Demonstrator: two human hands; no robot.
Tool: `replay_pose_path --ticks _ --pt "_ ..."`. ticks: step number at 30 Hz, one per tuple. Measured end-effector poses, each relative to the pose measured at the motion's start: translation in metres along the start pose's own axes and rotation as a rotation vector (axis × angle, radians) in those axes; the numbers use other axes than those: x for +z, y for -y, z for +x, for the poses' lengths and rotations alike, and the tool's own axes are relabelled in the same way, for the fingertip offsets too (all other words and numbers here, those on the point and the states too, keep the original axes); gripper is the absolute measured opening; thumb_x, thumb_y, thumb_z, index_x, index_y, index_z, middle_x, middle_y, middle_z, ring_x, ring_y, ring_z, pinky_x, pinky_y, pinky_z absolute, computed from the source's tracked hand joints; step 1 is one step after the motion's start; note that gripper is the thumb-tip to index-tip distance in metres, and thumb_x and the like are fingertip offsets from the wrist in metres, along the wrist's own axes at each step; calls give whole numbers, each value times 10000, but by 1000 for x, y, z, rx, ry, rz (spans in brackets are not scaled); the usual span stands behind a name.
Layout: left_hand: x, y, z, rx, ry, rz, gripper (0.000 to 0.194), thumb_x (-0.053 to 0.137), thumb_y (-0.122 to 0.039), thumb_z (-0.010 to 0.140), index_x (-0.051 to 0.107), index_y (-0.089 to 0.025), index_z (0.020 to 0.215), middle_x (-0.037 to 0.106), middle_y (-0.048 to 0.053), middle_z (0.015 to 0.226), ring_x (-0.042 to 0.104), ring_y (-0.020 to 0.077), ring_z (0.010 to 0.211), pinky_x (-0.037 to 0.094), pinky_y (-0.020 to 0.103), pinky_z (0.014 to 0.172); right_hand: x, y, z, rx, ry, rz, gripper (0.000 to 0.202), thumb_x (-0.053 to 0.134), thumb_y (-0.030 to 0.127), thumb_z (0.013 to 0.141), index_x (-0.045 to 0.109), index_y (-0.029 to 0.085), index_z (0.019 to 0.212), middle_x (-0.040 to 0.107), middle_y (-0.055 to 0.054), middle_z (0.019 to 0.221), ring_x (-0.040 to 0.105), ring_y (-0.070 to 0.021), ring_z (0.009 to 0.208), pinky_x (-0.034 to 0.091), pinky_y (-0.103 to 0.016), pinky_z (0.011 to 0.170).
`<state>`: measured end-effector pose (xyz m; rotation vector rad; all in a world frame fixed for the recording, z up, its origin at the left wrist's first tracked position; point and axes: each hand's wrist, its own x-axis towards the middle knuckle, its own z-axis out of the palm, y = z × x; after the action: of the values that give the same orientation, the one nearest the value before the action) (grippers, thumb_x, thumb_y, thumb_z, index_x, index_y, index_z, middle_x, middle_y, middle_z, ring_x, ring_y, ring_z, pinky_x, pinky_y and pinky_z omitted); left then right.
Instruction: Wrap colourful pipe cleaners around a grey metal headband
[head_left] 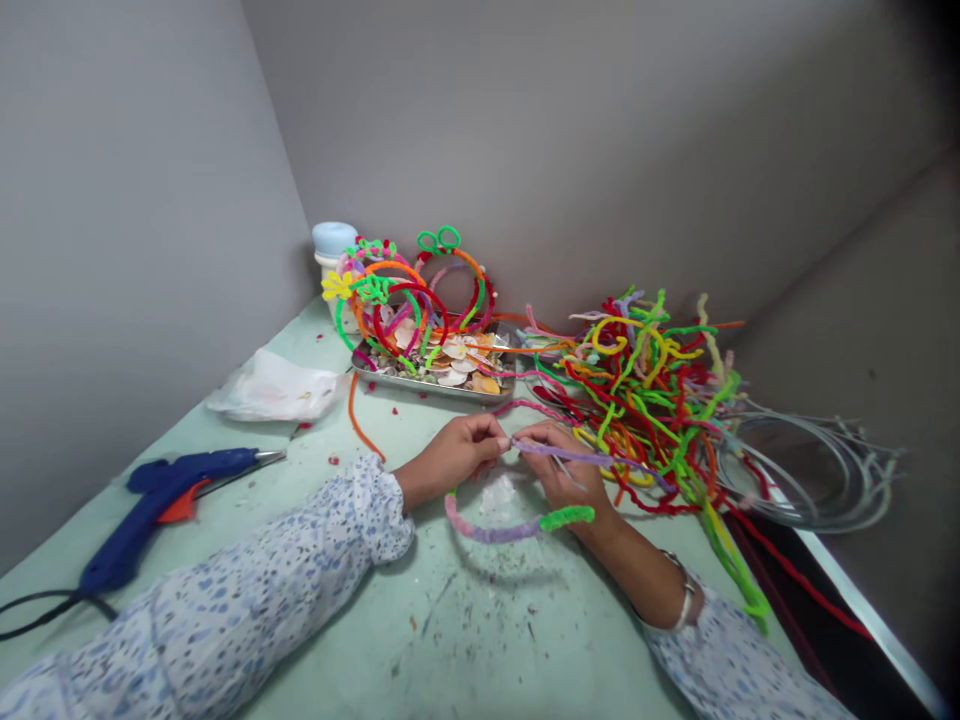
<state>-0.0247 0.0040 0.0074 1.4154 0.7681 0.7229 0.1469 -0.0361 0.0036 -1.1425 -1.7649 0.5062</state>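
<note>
A purple pipe cleaner (592, 456) runs from between my fingertips out to the right, across the back of my right hand. My left hand (469, 448) pinches its near end, thumb against forefinger. Close beside it, my right hand (556, 470) is closed on the same pipe cleaner, and a thin greyish strand that I cannot identify shows at its fingers. Just below both hands is a curved headband (491, 534) wrapped in pink, purple and green fuzz; its far end is hidden behind my left wrist.
Behind my hands stands a metal tray (435, 390) with shells and finished fuzzy headbands (442, 300). Tangled pipe cleaners (645, 390) and clear bare hoops (817, 475) lie right. A blue glue gun (172, 500), white plastic bag (277, 388) and blue-lidded bottle (334, 240) are left.
</note>
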Motion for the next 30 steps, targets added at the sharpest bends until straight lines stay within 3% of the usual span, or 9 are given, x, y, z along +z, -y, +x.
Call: replay_pose_path --ticks 12,19,30 --pt "4 0 -3 62 -63 120 196 545 -330 798 565 -139 760 477 -41 541 397 65 460 296 191 459 12 3 -2 303 -84 111 179 527 341 849 605 193 784 594 -1 719 530 -136 629 407 -241 559" --pt "4 0 -4 98 -85 211 190 521 -311 813 558 -142 736 471 -40 554 403 69 492 294 195 473 12 7 3 354 -83 230 217 579 374 805 586 174 721 528 24 597 467 -118 551 379 -228 515" --pt "3 2 -3 76 -94 161 186 533 -316 799 554 -144 731 464 -53 529 401 63 470 313 185 468 12 7 2 411 -3 281 147 577 318 801 582 172 792 528 29 613 455 -105 540 379 -215 512"
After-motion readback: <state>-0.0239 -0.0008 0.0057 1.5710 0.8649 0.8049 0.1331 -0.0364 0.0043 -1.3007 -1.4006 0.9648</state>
